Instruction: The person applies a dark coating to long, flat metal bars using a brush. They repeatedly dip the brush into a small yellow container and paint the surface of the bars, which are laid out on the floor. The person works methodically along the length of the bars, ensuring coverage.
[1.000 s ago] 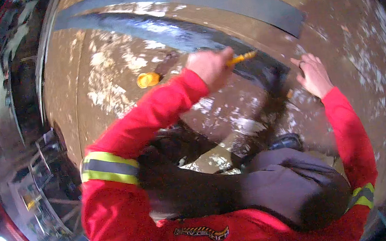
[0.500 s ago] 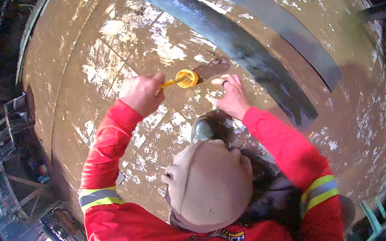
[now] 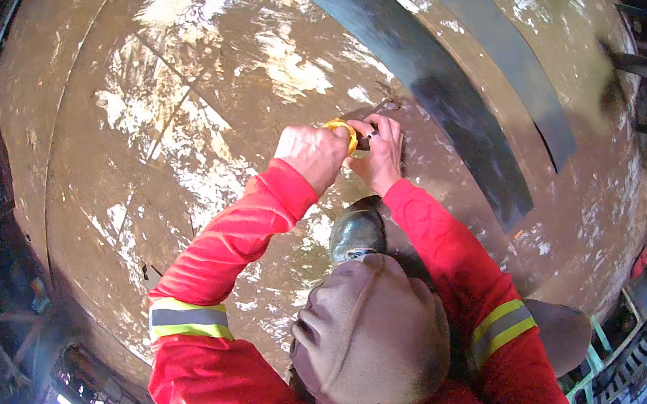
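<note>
No packages, labels or signs can be made out; the only markings are two reflective bands, yellow edged with a grey centre, one on each red sleeve.

Left hand: closed in a fist around a yellow round tool, apparently a tape measure, though most of it is hidden by the fingers. Right hand: fingers curled and pinching a small dark part at the tool's edge; a ring shows on one finger. The two hands touch each other, held just above the rusty brown steel plate.

Count: two hands, one yellow tool, two dark curved steel strips lying side by side on the plate just beyond the hands, one dark boot toe below the hands, one brown knee in the foreground.
</note>
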Available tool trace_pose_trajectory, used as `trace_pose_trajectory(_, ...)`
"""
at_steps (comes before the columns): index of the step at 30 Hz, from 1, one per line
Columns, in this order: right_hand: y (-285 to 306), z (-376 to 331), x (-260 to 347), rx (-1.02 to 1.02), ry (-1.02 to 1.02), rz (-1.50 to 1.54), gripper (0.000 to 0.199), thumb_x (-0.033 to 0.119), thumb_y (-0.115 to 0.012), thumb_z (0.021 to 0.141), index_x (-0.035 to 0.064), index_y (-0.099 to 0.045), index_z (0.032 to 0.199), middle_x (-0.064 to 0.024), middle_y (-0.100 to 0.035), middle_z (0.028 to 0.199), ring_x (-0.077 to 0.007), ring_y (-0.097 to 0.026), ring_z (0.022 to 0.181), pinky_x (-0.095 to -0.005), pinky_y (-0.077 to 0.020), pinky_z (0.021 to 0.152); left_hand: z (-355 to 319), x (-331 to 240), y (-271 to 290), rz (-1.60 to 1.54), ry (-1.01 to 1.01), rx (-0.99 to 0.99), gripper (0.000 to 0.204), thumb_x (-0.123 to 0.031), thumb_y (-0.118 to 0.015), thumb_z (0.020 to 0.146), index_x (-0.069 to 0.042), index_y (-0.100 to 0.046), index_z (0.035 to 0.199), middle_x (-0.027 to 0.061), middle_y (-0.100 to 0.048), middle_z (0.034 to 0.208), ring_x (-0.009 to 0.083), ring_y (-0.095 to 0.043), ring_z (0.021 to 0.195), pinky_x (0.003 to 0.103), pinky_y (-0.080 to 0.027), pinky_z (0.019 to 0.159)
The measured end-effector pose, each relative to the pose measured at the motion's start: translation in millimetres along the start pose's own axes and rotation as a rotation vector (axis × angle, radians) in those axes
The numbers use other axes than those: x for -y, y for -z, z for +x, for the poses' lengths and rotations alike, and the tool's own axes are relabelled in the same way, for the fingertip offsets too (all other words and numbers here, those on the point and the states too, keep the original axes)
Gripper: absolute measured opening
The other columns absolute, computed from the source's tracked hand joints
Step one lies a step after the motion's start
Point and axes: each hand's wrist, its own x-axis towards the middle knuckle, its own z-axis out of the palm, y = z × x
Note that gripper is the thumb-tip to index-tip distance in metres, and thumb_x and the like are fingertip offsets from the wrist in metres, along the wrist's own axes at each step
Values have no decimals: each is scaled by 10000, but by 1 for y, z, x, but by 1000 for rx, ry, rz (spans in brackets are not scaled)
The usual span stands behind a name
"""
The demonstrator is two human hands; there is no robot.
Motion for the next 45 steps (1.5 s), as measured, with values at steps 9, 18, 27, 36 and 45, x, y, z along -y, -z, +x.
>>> trace_pose_trajectory(9, -1, -1, -5, -52, 1, 11, 640, 134, -837, 468, 190, -638, 1074, -65, -490, 1108, -285, -415, 1105, -433, -342, 942, 16, 36, 21, -270, -4, 204, 184, -205, -608, 745, -94, -609, 892, 181, -627, 709, 366, -631, 705, 456, -496, 604)
trace_pose_trajectory(18, 5, -1, -2, -19, 20, -15, 575, 224, -822, 527, 182, -645, 1073, -59, -493, 1110, -279, -404, 1123, -438, -339, 943, -43, 103, 4, -998, 336, 149, 199, -224, -646, 819, -31, -601, 829, -27, -495, 622, 67, -437, 541, 232, -338, 475)
trace_pose_trajectory(27, 113, -33, -37, 371, 193, -318, 670, 278, -751, 637, 103, -516, 1239, -108, -469, 1178, -294, -409, 1134, -432, -350, 947, -68, 73, -6, -1769, 277, 30, 176, -113, -619, 837, -9, -566, 969, 2, -468, 637, 87, -392, 517, 237, -287, 457)
trace_pose_trajectory(36, 393, -170, -177, 508, -188, -521, 231, 194, -620, 698, -8, -647, 807, -234, -625, 825, -365, -621, 864, -470, -498, 779, 59, -130, 76, -1100, -237, 252, 198, -61, -598, 843, 0, -572, 1029, 24, -585, 824, 97, -543, 736, 242, -430, 653)
trace_pose_trajectory(45, 289, -339, -236, 196, -435, -171, 352, 197, -580, 769, 12, -634, 1063, -184, -601, 1057, -335, -548, 1062, -423, -434, 927, 102, -324, -67, -174, -635, -78, 202, -194, -627, 816, -133, -606, 1007, 107, -638, 832, 296, -630, 723, 380, -506, 590)
